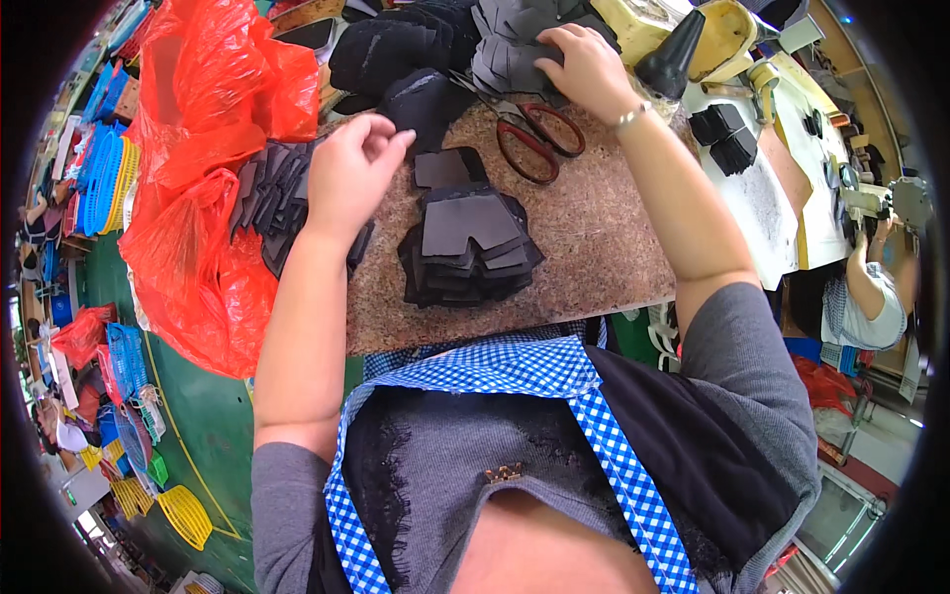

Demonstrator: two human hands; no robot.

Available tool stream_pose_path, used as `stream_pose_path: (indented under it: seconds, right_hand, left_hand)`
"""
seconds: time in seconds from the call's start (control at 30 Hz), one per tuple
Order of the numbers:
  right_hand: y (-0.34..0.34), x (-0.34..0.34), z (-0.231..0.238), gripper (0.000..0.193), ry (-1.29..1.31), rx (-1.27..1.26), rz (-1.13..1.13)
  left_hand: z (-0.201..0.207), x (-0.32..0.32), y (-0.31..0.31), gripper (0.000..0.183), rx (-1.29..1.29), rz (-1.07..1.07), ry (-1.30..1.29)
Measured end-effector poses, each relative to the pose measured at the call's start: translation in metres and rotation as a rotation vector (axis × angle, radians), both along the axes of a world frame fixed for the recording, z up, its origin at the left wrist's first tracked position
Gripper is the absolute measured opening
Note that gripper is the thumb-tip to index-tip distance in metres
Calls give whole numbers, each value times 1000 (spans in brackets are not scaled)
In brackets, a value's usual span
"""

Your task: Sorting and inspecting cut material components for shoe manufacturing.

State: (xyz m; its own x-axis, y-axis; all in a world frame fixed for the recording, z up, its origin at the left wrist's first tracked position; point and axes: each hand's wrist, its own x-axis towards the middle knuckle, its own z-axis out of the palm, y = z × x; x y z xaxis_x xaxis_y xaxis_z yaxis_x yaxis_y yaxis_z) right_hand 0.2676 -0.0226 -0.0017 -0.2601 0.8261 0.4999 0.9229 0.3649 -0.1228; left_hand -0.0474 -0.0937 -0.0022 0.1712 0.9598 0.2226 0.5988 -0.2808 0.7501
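My left hand (pixel 351 178) is half-curled at upper centre, its hold unclear; my right hand (pixel 591 77), loosely open, empty, reaches over grey pieces (pixel 503 61) at top

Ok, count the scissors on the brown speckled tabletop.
1 pair in view: the red-handled scissors, lying between the left hand and right hand. Others could be hidden under the dark piles.

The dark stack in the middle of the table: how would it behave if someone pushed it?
The dark stack would probably slide apart, as its edges are uneven. Its pieces look thin, so each is likely light and somewhat bendy. Tipping seems unlikely, since it sits low and broad on the table.
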Motion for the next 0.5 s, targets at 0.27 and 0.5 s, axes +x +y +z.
stream_pose_path:
  seconds: [0.27,0.5]
  right_hand:
    - [44,19,-4,35,-118,-503,-61]
    - [44,12,7,34,-52,-680,-78]
  left_hand:
    - [-46,18,64,40,96,203,354]
    - [-41,15,62,14,-3,186,243]
